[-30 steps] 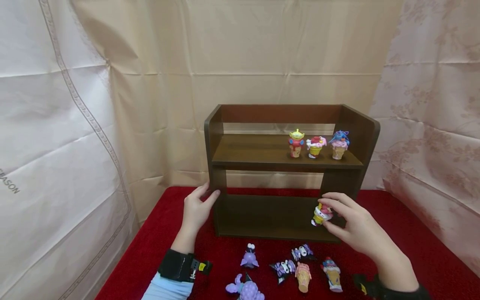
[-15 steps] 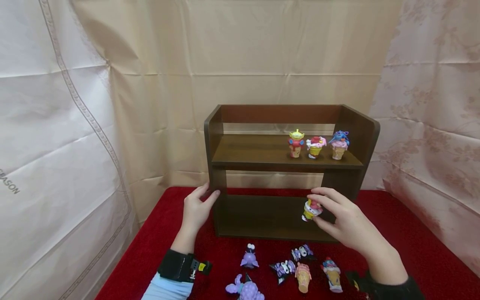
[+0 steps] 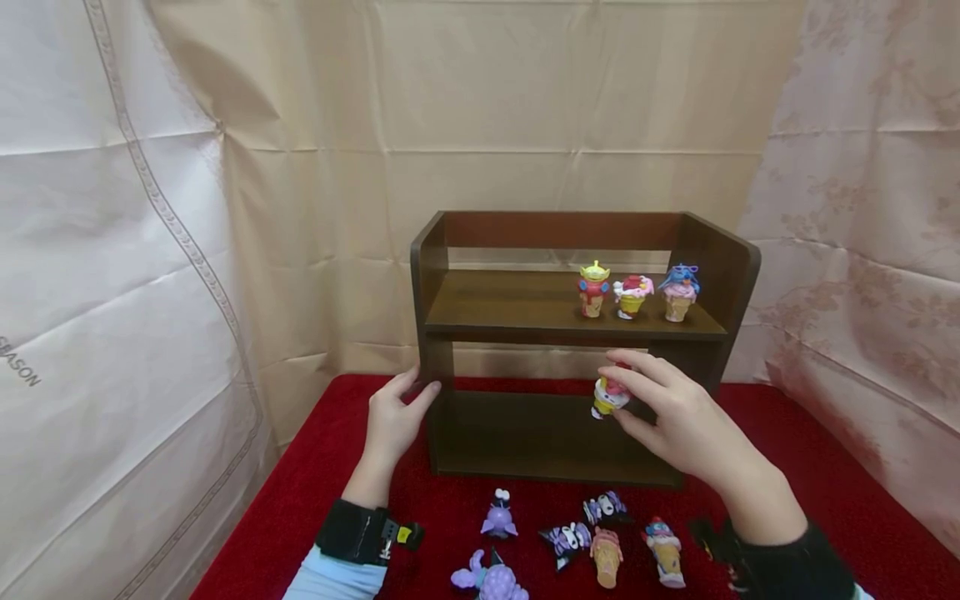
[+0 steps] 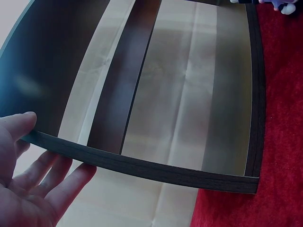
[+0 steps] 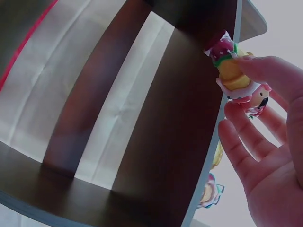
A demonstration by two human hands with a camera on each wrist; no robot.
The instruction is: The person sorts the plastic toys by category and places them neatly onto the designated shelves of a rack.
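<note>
In the head view, my right hand (image 3: 686,417) pinches a small ice-cream-cone figurine (image 3: 603,403) between thumb and fingers, in front of the opening below the upper board. The right wrist view shows this figurine (image 5: 232,71) with a yellow middle, white frill and red parts. My left hand (image 3: 393,412) grips the left side panel of a dark brown two-tier shelf (image 3: 495,300), thumb inside and fingers outside, as the left wrist view shows. On the upper board's right half stand a yellow-headed alien figurine (image 3: 592,292), a pink-and-red one (image 3: 632,297) and a blue-topped one (image 3: 679,296).
On the red cloth (image 3: 300,517) before the shelf lie several figurines: purple ones (image 3: 498,517), black-and-purple ones (image 3: 567,538), a pink cone (image 3: 606,558) and a cone with red and blue on top (image 3: 664,552). Beige curtains (image 3: 525,100) hang behind the shelf.
My right hand has moved left and upward with the ice-cream-cone figurine, away from the shelf's lower right side. The left hand has stayed on the side panel.
</note>
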